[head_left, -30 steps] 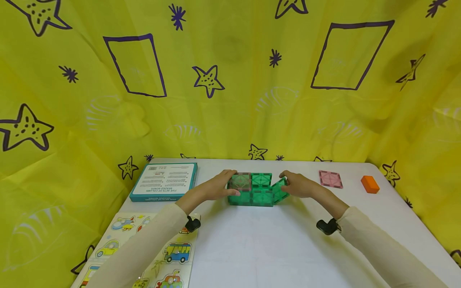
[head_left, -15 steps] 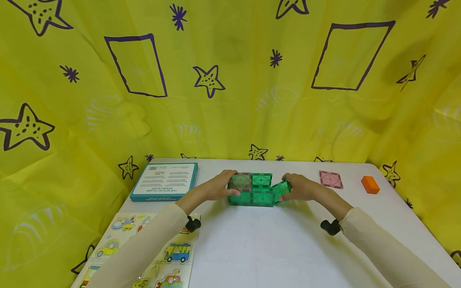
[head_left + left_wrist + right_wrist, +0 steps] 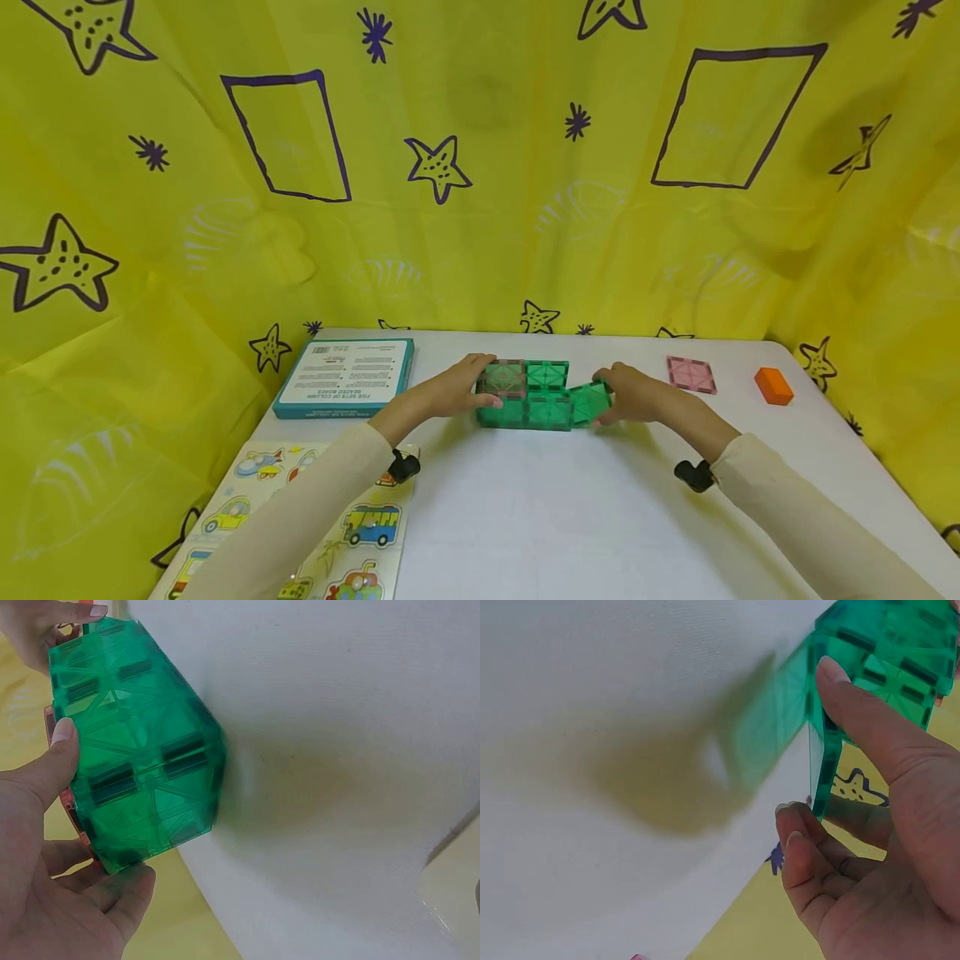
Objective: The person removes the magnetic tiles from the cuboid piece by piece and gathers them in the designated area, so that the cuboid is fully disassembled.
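A low box-like structure of green see-through magnetic tiles point(image 3: 549, 412) stands on the white table. One pink magnetic tile point(image 3: 501, 377) lies on top at its left. My left hand point(image 3: 455, 390) grips that left end, thumb on the near upper edge and fingers round the end, as the left wrist view shows. At the right end, a square green magnetic tile point(image 3: 589, 404) stands at an angle, one edge touching the structure. My right hand point(image 3: 630, 395) pinches it between the thumb point(image 3: 855, 697) and fingers. The structure's far side is mostly hidden.
A loose pink tile point(image 3: 691, 375) and an orange block point(image 3: 774, 387) lie to the right. A teal-and-white box point(image 3: 345, 377) sits at the back left. Nearer, a vehicle puzzle board point(image 3: 371, 525) lies partly beneath the left sleeve. A yellow curtain point(image 3: 480, 250) hangs behind the table.
The right hand has shifted slightly to the right, its thumb lower on the green tile. That tile has swung outward and right. The left hand and the structure hold still.
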Action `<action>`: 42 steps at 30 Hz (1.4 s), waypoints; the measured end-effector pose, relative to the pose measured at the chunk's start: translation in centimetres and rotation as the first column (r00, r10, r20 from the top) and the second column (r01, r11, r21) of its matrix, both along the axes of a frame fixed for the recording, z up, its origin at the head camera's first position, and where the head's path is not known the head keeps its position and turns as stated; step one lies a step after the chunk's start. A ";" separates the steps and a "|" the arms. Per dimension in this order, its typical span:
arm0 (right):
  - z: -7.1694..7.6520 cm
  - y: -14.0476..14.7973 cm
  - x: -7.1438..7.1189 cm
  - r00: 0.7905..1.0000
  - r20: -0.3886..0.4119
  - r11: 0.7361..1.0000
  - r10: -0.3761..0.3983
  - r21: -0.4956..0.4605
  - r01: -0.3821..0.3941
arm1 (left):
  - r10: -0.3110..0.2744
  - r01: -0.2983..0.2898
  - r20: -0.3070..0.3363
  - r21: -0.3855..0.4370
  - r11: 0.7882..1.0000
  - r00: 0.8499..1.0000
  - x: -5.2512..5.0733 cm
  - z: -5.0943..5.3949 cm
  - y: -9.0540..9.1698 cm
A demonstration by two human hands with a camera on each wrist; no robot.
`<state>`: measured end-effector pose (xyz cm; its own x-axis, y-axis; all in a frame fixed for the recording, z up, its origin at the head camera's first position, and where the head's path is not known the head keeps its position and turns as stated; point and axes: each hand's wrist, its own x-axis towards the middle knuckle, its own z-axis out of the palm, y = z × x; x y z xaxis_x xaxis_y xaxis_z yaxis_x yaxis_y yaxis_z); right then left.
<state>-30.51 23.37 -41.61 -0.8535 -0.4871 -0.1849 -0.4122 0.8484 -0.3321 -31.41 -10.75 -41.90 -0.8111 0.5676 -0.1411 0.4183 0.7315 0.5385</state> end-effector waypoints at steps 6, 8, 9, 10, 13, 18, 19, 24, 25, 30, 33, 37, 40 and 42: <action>-0.6 0.2 -0.1 1.000 -0.015 1.000 0.007 0.018 -0.006 | -0.003 0.003 -0.008 -0.005 1.000 1.000 -0.1 -0.1 0.0; -0.8 0.3 -0.2 1.000 -0.023 1.000 0.013 0.016 -0.013 | -0.005 0.005 -0.007 -0.006 1.000 1.000 -0.1 -0.2 0.0; -0.9 0.3 -0.2 1.000 -0.027 1.000 0.014 0.015 -0.014 | -0.005 0.005 -0.007 -0.004 1.000 1.000 -0.2 -0.2 -0.1; -1.0 0.4 -0.3 0.999 -0.032 1.000 0.016 0.013 -0.016 | -0.004 0.004 -0.007 -0.002 1.000 1.000 -0.2 -0.3 -0.1; -1.1 0.5 -0.2 0.999 -0.048 1.000 0.016 0.001 -0.016 | -0.001 0.001 -0.007 0.002 1.000 1.000 -0.2 -0.4 -0.1; -1.4 1.0 0.3 0.995 -0.097 0.999 0.019 -0.032 -0.022 | 0.002 -0.002 -0.011 0.004 1.000 1.000 -0.2 -0.3 0.0; -1.4 1.1 0.3 0.994 -0.109 0.999 0.024 -0.035 -0.028 | 0.003 -0.003 -0.010 0.004 1.000 1.000 -0.1 -0.3 0.0; -1.9 1.4 0.3 0.988 -0.148 0.997 0.034 -0.057 -0.043 | 0.006 -0.006 -0.005 -0.003 1.000 1.000 0.0 -0.1 0.0; -2.0 1.4 0.3 0.987 -0.157 0.997 0.034 -0.060 -0.044 | 0.006 -0.006 -0.005 -0.002 1.000 1.000 0.0 -0.1 0.0; -2.0 1.5 0.1 0.978 -0.203 0.996 0.046 -0.059 -0.060 | 0.009 -0.009 -0.003 0.011 1.000 1.000 0.1 0.0 0.0; -1.8 1.6 0.1 0.976 -0.211 0.997 0.047 -0.055 -0.059 | 0.009 -0.009 -0.003 0.006 1.000 1.000 0.1 0.1 0.0; -1.4 2.3 -0.2 0.975 -0.219 0.998 0.023 -0.054 -0.035 | 0.007 -0.007 0.000 0.002 1.000 1.000 0.1 0.1 0.0; -1.0 3.2 -0.8 0.975 -0.222 0.998 -0.009 -0.063 -0.005 | 0.007 -0.007 -0.001 0.005 1.000 1.000 0.2 0.1 0.0; -0.6 4.0 -1.3 0.976 -0.213 0.997 -0.035 -0.069 0.020 | 0.007 -0.007 -0.004 0.005 1.000 1.000 0.2 0.1 0.0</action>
